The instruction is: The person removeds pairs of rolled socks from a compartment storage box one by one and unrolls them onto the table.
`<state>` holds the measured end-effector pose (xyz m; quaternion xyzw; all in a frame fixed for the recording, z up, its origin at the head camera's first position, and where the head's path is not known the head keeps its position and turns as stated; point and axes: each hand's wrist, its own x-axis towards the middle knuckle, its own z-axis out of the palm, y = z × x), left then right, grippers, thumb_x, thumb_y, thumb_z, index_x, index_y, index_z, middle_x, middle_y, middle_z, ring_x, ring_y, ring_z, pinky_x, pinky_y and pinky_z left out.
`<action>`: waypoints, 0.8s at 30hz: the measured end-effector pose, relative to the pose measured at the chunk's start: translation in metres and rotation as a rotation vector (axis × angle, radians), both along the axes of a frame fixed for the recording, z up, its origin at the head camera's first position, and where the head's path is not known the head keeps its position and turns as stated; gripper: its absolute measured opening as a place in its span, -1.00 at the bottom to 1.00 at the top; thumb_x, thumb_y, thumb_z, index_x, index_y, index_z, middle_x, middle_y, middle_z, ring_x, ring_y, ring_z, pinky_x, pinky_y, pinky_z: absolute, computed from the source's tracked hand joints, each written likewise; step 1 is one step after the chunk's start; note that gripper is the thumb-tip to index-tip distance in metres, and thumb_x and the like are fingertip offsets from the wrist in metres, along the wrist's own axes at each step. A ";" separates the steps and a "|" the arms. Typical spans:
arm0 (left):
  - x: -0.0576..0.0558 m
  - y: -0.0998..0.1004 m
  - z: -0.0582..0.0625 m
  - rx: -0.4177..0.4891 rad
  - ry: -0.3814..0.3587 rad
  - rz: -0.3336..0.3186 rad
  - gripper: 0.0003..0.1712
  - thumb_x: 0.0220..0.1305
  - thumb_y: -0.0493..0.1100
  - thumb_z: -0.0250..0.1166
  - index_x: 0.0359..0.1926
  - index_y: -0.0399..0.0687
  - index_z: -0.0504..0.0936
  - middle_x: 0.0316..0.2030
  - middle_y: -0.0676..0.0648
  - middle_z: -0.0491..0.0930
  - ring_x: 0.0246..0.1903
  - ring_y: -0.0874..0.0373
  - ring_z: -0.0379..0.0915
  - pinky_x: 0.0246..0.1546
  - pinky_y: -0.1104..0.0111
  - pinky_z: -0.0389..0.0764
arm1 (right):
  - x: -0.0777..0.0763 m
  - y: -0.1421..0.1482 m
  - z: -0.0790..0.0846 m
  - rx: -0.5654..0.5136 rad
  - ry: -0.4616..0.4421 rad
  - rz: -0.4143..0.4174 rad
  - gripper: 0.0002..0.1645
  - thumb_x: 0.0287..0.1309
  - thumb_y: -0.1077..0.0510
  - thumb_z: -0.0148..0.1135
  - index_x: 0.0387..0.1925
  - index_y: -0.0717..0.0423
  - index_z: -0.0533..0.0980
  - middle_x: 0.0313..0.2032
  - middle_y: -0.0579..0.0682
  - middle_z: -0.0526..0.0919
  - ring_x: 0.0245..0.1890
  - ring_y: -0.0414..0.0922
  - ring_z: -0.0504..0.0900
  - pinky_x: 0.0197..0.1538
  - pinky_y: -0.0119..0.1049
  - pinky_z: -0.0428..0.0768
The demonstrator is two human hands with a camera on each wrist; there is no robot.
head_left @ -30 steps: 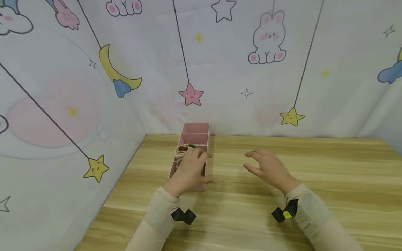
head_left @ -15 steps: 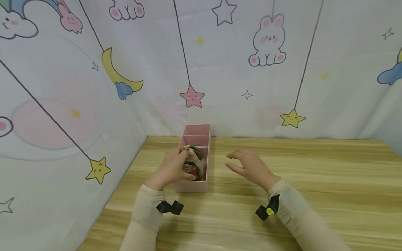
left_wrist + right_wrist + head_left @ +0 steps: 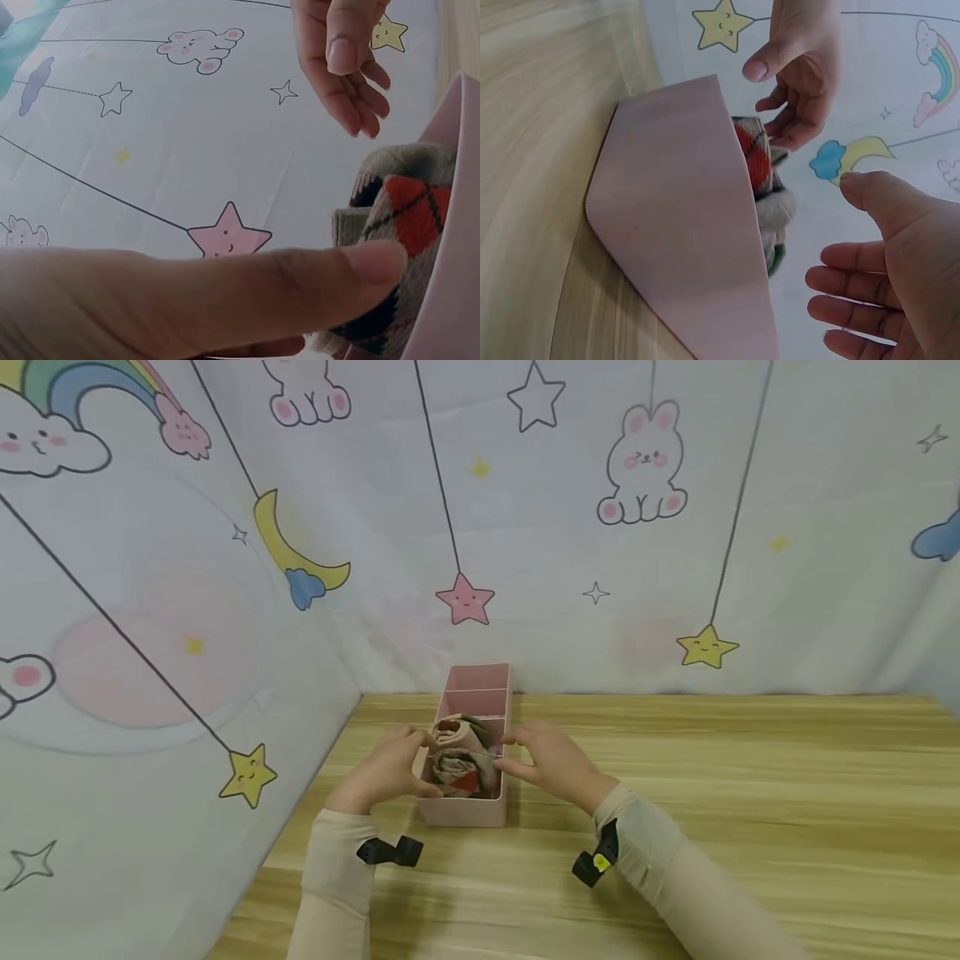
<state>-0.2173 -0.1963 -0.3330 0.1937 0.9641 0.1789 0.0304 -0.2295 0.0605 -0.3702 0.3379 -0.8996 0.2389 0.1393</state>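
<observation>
Rolled socks (image 3: 459, 758) packed in near compartments of pink organizer (image 3: 465, 812), frame centre; far compartments unfilled. Left hand (image 3: 386, 768) and right hand (image 3: 551, 762) flanking, fingers relaxed, gripping nothing.

The rolled socks (image 3: 459, 758) are sitting mostly hidden behind the pink organizer's (image 3: 462, 811) walls. In the left wrist view the left hand (image 3: 187, 304) is running off the frame's edge, its thumb blurring near the lens.
</observation>
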 end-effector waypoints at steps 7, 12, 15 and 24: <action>-0.003 -0.005 -0.004 -0.053 -0.027 -0.009 -0.28 -0.11 -0.05 0.57 0.09 -0.19 0.52 0.11 -0.20 0.46 0.21 -0.19 0.26 0.25 -0.06 0.27 | -0.003 -0.027 0.007 0.089 -0.066 -0.006 -0.40 0.18 -0.22 0.22 0.02 0.17 0.57 -0.04 0.08 0.67 0.02 0.02 0.61 0.14 -0.05 0.52; -0.009 -0.009 -0.011 -0.102 -0.029 -0.019 -0.26 -0.10 -0.04 0.56 0.11 -0.21 0.52 0.10 -0.20 0.47 0.19 -0.18 0.28 0.27 -0.07 0.23 | -0.003 -0.044 0.009 0.161 -0.110 -0.039 -0.32 0.11 -0.31 0.24 0.06 0.10 0.55 -0.02 0.05 0.63 0.07 0.05 0.56 0.20 0.05 0.44; -0.010 -0.010 -0.013 -0.123 -0.028 -0.018 -0.26 -0.10 -0.03 0.55 0.11 -0.22 0.53 0.10 -0.21 0.47 0.18 -0.19 0.30 0.25 -0.08 0.25 | -0.004 -0.052 0.008 0.231 -0.108 -0.070 -0.28 0.07 -0.37 0.24 0.07 0.05 0.55 -0.07 0.03 0.64 0.00 0.02 0.58 0.16 0.05 0.46; -0.009 -0.010 -0.012 -0.131 -0.021 -0.012 -0.27 -0.10 -0.01 0.55 0.09 -0.24 0.56 0.08 -0.21 0.46 0.16 -0.17 0.31 0.22 -0.08 0.28 | -0.004 -0.066 0.002 0.337 -0.035 -0.120 -0.24 0.03 -0.36 0.28 0.12 0.04 0.50 -0.04 0.02 0.64 0.01 0.02 0.58 0.07 -0.02 0.52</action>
